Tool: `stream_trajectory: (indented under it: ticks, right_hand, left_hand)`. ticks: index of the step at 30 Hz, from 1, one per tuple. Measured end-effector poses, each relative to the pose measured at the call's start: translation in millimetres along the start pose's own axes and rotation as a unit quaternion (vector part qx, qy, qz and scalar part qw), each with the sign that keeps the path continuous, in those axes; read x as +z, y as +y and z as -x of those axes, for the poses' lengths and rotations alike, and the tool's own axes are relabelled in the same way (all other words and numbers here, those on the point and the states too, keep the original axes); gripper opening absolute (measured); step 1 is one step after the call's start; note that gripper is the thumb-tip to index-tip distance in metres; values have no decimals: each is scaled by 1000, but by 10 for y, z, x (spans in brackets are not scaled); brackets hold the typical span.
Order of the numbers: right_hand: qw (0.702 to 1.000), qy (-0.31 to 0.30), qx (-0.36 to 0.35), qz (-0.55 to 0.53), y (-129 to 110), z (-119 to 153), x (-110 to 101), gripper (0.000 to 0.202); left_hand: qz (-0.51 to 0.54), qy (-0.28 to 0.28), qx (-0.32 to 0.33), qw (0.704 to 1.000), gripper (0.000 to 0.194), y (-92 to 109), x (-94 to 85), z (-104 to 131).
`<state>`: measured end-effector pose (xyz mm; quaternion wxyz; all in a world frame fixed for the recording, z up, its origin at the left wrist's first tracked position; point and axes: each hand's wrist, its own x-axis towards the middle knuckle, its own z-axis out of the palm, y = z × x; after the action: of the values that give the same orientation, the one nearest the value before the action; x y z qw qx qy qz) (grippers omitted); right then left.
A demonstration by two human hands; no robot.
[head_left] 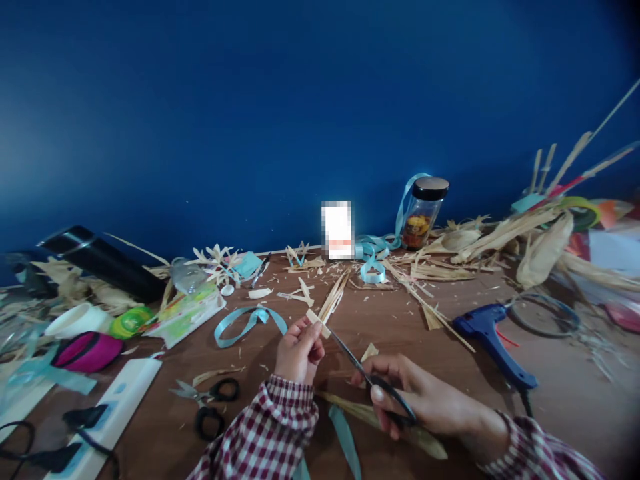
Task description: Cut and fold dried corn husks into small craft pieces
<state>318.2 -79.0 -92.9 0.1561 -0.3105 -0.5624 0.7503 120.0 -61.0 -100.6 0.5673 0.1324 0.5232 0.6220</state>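
Between thumb and fingers, my left hand [300, 350] pinches a small pale piece of corn husk [317, 323]. My right hand [413, 393] grips black-handled scissors [357, 363], whose blades point up and left, with the tips at the husk piece. Whether the blades are parted around it or only touch it, I cannot tell. Just beyond lies a bundle of narrow husk strips [334, 300] on the table. Beneath my right hand rest a longer husk leaf [425, 441] and a light blue ribbon [344, 437].
A second pair of scissors [204, 400] lies at front left beside a white power strip [131, 393]. To the right is a blue glue gun [493, 340]. A lidded jar [423, 213], curled blue ribbon [250, 320] and heaped husks [545, 247] stand or lie further back, before a blue wall.
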Motion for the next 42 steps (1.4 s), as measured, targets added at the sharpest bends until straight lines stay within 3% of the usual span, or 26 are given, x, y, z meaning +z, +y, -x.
stream_trajectory:
  ticks: [2, 3, 6, 11, 14, 16, 21, 23, 26, 27, 31, 33, 38, 42]
  right_hand:
    - [991, 63, -26, 116, -28, 9, -53, 37]
    - [972, 117, -37, 199, -38, 12, -91, 33]
    - [872, 252, -50, 416, -45, 27, -232, 24]
    - [781, 291, -92, 545, -46, 100, -400, 44]
    - [740, 299, -78, 597, -54, 165, -447, 41]
    - [751, 274, -51, 598, -62, 210, -477, 41]
    - [836, 178, -30, 519, -145, 274, -539, 64]
    - [857, 192, -35, 478, -198, 250, -517, 56]
    - [890, 276, -61, 358, -233, 156, -394, 23]
    - [907, 282, -68, 306, -225, 118, -332, 25]
    - [983, 140, -70, 93, -117, -18, -88, 30]
    - [991, 109, -69, 36, -57, -60, -20, 27]
    - [991, 115, -61, -14, -4, -92, -16, 30]
    - [982, 179, -68, 10, -15, -107, -18, 27]
  left_hand:
    - [15, 13, 14, 1000, 49, 38, -17, -18]
    - [21, 18, 19, 999, 47, 54, -24, -24]
    - [30, 13, 12, 999, 41, 70, -34, -18]
    - [24, -37, -42, 998, 40, 25, -12, 50]
    - [23, -62, -65, 996, 40, 4, -7, 65]
    - [22, -70, -63, 995, 39, -3, -13, 55]
    - [0, -83, -56, 995, 39, -18, -20, 41]
    - [-8, -90, -47, 995, 40, -28, -4, 66]
    - [-39, -134, -35, 990, 39, -58, 23, 134]
    - [-55, -157, -31, 986, 38, -75, 27, 157]
    - [-140, -232, 22, 962, 30, -162, -4, 208]
    - [-182, -247, 56, 950, 27, -194, -34, 207]
    - [-248, -256, 99, 929, 21, -175, -61, 201]
    - [-269, -239, 117, 926, 18, -150, -32, 213]
